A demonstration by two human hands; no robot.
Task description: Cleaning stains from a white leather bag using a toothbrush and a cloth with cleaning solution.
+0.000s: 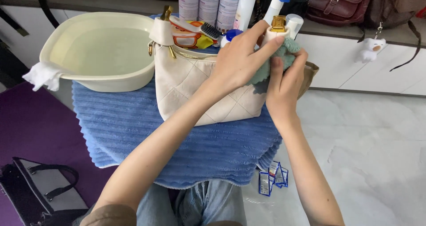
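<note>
A cream quilted handbag (191,90) with gold hardware stands upright on a blue ribbed towel (133,128) spread over my lap. My left hand (242,57) grips the bag's right strap tab just under its gold buckle (278,23). My right hand (284,81) presses a grey-green cloth (289,48) against that same corner of the bag. The bag's other strap tab (162,30) rises at its left end.
A cream basin (49,48) of water with a white rag (42,75) over its rim sits at the left. Bottles (217,6), a brush (195,27) and dark bags (337,4) line the ledge behind. A black-and-grey bag (42,190) lies on the purple mat. Small packets (273,177) lie on the tiled floor.
</note>
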